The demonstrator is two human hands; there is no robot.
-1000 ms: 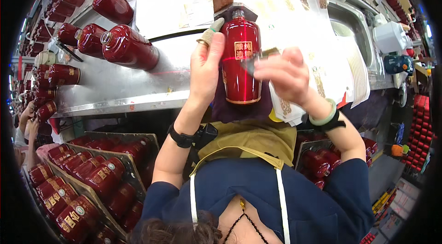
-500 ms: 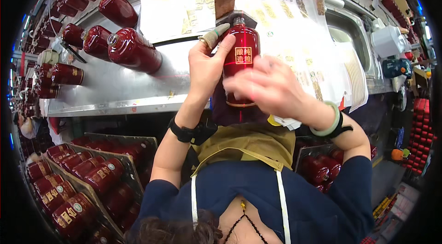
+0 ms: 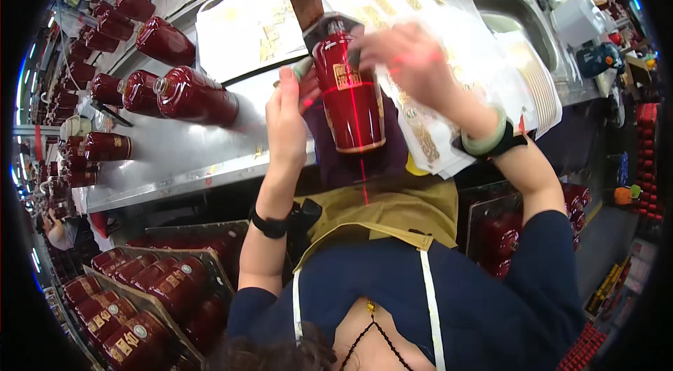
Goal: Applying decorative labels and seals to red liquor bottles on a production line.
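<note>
Leftward first, with the clock centred on the red bottle (image 3: 359, 134) and 12 pointing away from the wearer. At 7 to 8, low down: packed bottles (image 3: 130, 336), rows of red glaze. At 9: a cluster of uncapped bottles (image 3: 200, 99), seemingly upright on the metal desk (image 3: 175, 147).

Left hand (image 3: 286, 119) just off the bottle's 9 o'clock flank, thumb and fingers apart, nothing visible between them; finger guard (image 3: 303, 67) on one fingertip. Contact with the glass not certain.

Centre: bottle reclined on dark purple cloth (image 3: 394, 152), neck toward 12 at the dark stop block (image 3: 315, 35). Gold label (image 3: 345, 77) on the front; red light lines (image 3: 360, 119) cross over it.

Right hand (image 3: 413, 66) at 2, blurred, fingertips by the bottle's shoulder with a small dark piece (image 3: 354, 57); whether pinched, cannot tell. Label sheets (image 3: 382, 1) at 1, basin (image 3: 508, 24) at 2, white jug (image 3: 578, 19) beyond.

Judgement: step in hand looks like pressing down or truing the front label. Next move probably calls for the left hand steadying the flank, with light, even strokes along the label's edges, keeping it square to the lines.
</note>
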